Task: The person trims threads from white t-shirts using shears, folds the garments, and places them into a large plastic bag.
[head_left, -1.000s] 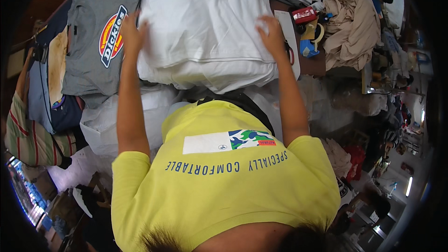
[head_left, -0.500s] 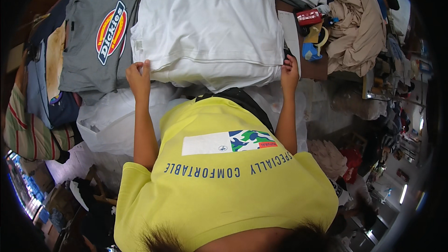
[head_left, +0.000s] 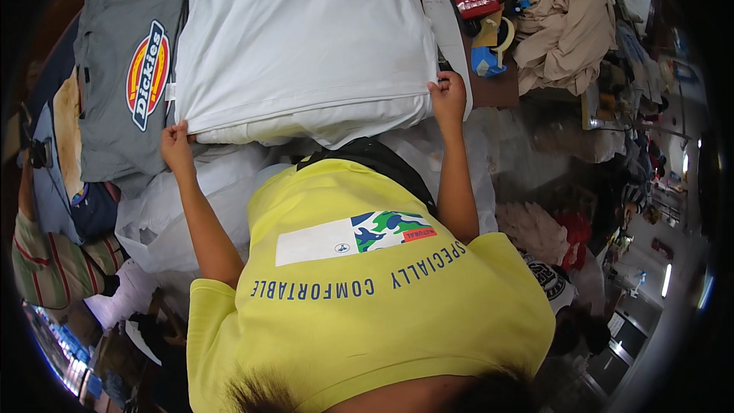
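Observation:
A white T-shirt (head_left: 306, 38) lies spread over a pile of white garments in front of me. My left hand (head_left: 177, 145) pinches its near left hem corner, with a small pale label showing just beyond the fingers. At the near right corner, my right hand (head_left: 449, 98) grips the same hem between thumb and fingers. The hem runs stretched and nearly straight between both hands. Below it, the edge of the white pile (head_left: 267, 128) sags toward my lap. A dark object, partly hidden, pokes out beside my right fingers.
Grey T-shirts (head_left: 103, 107) with a bright printed emblem are stacked at left. To the right sit a red box (head_left: 478, 4), a tape roll (head_left: 505, 34) and a heap of beige cloth (head_left: 562, 30). White plastic sheeting (head_left: 164, 214) hangs below the table edge. Another person's striped sleeve (head_left: 57, 268) shows at far left.
The hem has gone from loose and wrinkled to taut and flatter. My hands have drawn slightly farther apart, the left one lower in view. The whole view has shifted a little.

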### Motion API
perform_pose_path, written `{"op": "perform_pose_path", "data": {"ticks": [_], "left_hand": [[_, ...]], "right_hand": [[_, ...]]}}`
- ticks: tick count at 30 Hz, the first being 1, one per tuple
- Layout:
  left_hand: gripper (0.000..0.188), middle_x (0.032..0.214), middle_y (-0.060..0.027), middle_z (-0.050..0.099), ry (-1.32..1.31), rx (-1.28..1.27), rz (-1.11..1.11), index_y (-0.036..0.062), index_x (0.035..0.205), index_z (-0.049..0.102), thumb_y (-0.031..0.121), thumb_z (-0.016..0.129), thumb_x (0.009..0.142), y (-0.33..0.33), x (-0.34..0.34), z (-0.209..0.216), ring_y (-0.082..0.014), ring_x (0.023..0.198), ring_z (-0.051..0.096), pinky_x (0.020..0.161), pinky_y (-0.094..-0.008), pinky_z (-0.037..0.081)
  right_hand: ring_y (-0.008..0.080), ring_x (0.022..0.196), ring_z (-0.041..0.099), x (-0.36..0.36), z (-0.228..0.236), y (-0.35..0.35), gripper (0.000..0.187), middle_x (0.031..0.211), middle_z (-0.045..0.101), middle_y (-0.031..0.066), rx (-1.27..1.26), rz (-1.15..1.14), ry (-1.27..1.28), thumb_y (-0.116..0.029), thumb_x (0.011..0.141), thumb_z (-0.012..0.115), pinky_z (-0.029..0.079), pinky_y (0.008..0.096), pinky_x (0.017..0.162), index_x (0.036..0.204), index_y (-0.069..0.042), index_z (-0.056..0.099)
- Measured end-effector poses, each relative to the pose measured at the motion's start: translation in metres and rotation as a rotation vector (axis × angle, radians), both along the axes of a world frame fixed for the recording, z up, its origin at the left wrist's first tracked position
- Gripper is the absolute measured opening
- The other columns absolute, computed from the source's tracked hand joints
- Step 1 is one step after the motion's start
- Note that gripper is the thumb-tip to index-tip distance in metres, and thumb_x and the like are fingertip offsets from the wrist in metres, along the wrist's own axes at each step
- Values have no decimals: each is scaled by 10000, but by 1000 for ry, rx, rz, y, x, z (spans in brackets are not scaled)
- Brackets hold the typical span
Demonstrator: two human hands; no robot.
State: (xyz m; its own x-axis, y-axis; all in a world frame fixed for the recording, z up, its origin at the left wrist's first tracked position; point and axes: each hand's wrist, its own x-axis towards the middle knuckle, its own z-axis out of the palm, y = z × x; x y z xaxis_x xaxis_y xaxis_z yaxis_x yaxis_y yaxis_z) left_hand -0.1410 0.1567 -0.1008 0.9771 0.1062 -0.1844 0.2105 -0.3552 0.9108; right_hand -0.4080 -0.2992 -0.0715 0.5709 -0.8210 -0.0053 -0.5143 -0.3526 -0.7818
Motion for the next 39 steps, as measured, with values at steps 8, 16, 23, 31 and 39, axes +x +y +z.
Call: {"op": "perform_pose_path", "data": {"ticks": [8,16,23,31,39], "left_hand": [[446,1355,-184,382,-722,457,-691,27,1275,433,117,551,855,-135,-76,43,-344,1285,323,1047,-427,272],[730,1463,-34,275,-668,728,-1048,97,1407,275,507,474,837,-158,-105,30,-204,1351,249,1094,-450,117],[760,1467,-55,269,-710,930,-651,102,1408,278,580,431,837,-69,-76,14,-207,1365,215,1091,-465,97],[490,1380,-97,383,-731,753,-377,82,1336,375,249,519,899,5,-42,1,-298,1309,297,1039,-461,245],[305,1242,-74,504,-846,695,-462,110,1064,585,19,587,773,-2,-22,21,-305,1224,372,1004,-440,305]], "right_hand": [[280,1229,411,30,23,69,460,1289,475,108,-589,680,-40,-198,818,588,322,443,1001,1248,-73,483],[217,1342,266,23,-7,86,676,1453,295,45,-631,646,272,-497,857,454,198,463,1069,1398,-119,310],[236,1341,277,-21,-20,47,481,1448,317,47,-602,367,268,-262,935,404,175,483,1053,1393,-135,330],[225,1184,441,-12,-11,27,415,1280,516,6,-733,390,169,-33,793,462,275,420,1011,1186,-123,559],[259,1002,522,-7,-4,-3,348,1046,611,68,-628,448,-39,56,724,490,385,370,888,1021,-79,611]]}}
